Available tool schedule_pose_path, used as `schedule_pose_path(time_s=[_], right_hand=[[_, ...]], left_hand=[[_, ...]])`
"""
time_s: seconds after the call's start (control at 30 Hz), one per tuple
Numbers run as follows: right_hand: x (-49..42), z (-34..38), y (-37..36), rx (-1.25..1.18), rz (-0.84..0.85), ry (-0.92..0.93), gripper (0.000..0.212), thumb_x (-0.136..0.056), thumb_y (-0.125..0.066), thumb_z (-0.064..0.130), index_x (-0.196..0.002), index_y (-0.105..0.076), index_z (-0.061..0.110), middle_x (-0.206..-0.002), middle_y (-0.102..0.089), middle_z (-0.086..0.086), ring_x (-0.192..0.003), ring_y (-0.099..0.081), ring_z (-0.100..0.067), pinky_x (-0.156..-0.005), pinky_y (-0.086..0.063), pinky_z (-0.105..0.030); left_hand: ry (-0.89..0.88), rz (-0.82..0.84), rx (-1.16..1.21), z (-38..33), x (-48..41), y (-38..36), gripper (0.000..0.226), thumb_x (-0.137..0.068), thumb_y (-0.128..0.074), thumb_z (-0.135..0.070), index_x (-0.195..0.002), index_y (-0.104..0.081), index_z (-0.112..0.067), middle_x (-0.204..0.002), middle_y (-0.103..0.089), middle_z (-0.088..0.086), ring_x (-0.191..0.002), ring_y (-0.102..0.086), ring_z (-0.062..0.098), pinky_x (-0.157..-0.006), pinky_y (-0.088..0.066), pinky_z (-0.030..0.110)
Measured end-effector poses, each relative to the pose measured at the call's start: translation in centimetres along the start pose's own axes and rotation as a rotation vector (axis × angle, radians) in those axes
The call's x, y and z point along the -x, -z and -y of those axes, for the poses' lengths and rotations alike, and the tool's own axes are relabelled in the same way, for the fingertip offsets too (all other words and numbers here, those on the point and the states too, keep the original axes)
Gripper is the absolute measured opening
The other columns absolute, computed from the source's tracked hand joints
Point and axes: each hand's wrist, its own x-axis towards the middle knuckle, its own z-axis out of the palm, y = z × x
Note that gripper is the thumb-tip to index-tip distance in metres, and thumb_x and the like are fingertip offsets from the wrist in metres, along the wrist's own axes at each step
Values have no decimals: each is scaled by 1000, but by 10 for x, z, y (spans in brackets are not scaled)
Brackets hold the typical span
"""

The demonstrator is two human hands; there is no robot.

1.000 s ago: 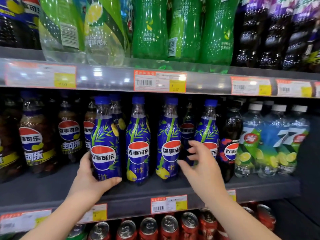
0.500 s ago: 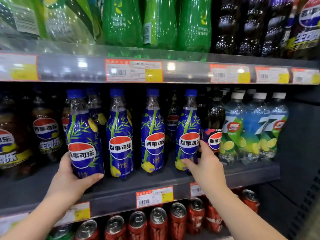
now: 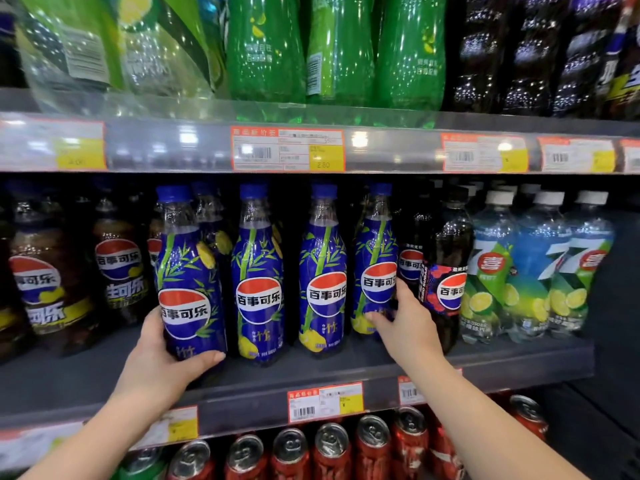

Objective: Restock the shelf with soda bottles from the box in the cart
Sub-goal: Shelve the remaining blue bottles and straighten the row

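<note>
The left hand is raised to the dark grey metal shelf, fingers and thumb curled round the base of the leftmost blue plastic soda bottle, which is stood near the front edge. The fourth blue bottle in the row is gripped low down by the right hand. Both bottles are capped in blue and wrapped in bamboo-print labels.
</note>
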Motion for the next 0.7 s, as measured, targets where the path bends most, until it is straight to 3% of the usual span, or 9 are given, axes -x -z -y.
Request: schedule_pose_path(time_s=[0.1,0.2,0.3,0.37,0.43,0.57,0.7], right_hand=[[2,2,0,10,7,-3,75,-82,-66,23,-144,-24,24,-133,-55,-3,-115,-57,-24,-90,-46,-34],[10,12,2,23,-32,54,78,-83,-65,23,-146,-19,22,-147,-36,0,-125,-47,-22,-89,-41,-30],[19,25,5,2,-161,251,64,-83,-66,21,-139,-35,16,-144,-35,-1,-129,-38,-16,-92,-32,-20],[22,34,5,-19,-216,345,58,-81,-68,27,-132,-45,15,-136,-43,-2,-127,-41,-18,-97,-33,-24],[22,45,2,-30,-146,348,66,-78,-69,38,-134,-43,18,-133,-46,1,-124,-45,-16,-100,-40,-32],[21,60,-11,34,84,218,94,-70,-73,49,-144,-19,29,-139,-43,9,-121,-50,-15,-96,-47,-39],[20,60,-21,1,68,176,90,-71,-74,45,-142,-19,33,-137,-45,11,-115,-55,-15,-87,-53,-39]], left_hand=[[14,10,9,-1,1,1,90,-60,-84,-4,-133,-36,-26,-102,-59,-6,-101,-57,22,-93,-45,40],[40,27,13,2,-1,4,95,-57,-86,-5,-133,-34,-28,-106,-59,-6,-102,-57,21,-96,-45,41],[66,48,9,5,-4,6,99,-55,-87,-4,-134,-33,-29,-105,-59,-7,-102,-58,20,-96,-45,41],[58,48,-23,6,-4,6,95,-55,-87,-4,-132,-36,-26,-104,-61,-4,-100,-59,21,-90,-45,36],[44,40,-50,4,-3,5,92,-56,-86,-5,-132,-38,-24,-104,-62,-1,-98,-58,22,-86,-43,34],[39,49,-46,3,-1,5,91,-58,-85,-6,-133,-37,-25,-107,-60,-2,-99,-57,22,-87,-43,35],[33,36,-67,2,0,5,92,-58,-86,-7,-134,-37,-24,-110,-59,0,-100,-56,23,-88,-43,36]])
